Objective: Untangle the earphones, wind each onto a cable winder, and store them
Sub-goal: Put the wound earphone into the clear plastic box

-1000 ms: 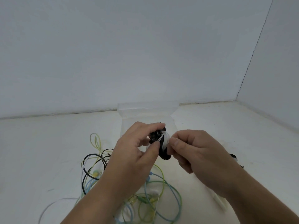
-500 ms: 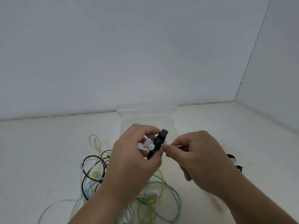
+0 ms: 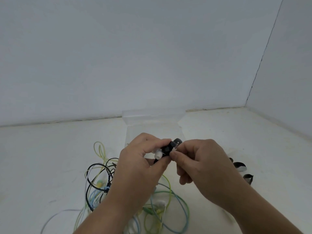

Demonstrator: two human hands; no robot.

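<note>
Left hand: fingers are curled round a black cable winder, held in front of the clear box.
Right hand: thumb and forefinger are pinched on a small cable end at the winder's edge; its kind cannot be made out.
White earbud: seen against the winder; any wound cable is hidden by fingers.
Tangle of earphones: laid on the tabletop, partly covered by the forearms, cut off at the lower edge.
Clear box: faint, behind the hands.
Spare winders: dark, just right of the right hand, partly hidden.
</note>
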